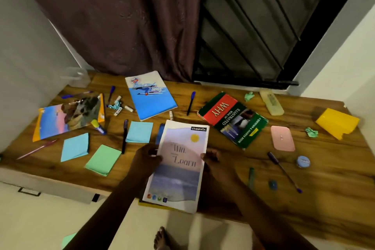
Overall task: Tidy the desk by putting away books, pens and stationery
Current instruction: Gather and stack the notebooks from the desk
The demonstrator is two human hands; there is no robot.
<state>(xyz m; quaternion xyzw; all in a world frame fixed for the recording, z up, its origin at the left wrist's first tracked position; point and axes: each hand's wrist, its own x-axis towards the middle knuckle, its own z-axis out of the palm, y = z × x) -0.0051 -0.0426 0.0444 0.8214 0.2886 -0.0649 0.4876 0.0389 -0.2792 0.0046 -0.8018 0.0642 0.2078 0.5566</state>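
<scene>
A bare foot point(161, 237) stands on the pale floor below the counter's point(324, 170) front edge; both forearms reach up and inward from the bottom of the view and meet at the classmate notebook point(180, 170). The left hand point(146, 158) grips the notebook's left edge about halfway up, its fingers curled round the edge and the back of the hand upward; the right hand point(216, 161) grips the right edge at the same height, thumb on the cover, fingers tucked beneath. The notebook points away from the person; its near end reaches past the counter's front edge, above a yellow sheet point(151, 204) that shows only as a strip; whether the notebook rests on the counter or is lifted, I cannot tell.

Left of the hands lie a green sticky pad point(103, 160) and a blue sticky pad point(75, 147); a black pen point(124, 136) lies just beyond, beside a second blue pad point(139, 132). To the right lie a green marker point(251, 177), a purple pen point(284, 170) and a round blue tin point(303, 161).

Farther back sit a pink case point(282, 138), the green WHY book point(233, 119) and a yellow box point(336, 126); a picture book point(69, 116) lies far left; a blue notebook point(151, 95) lies near the dark curtain point(121, 26).
</scene>
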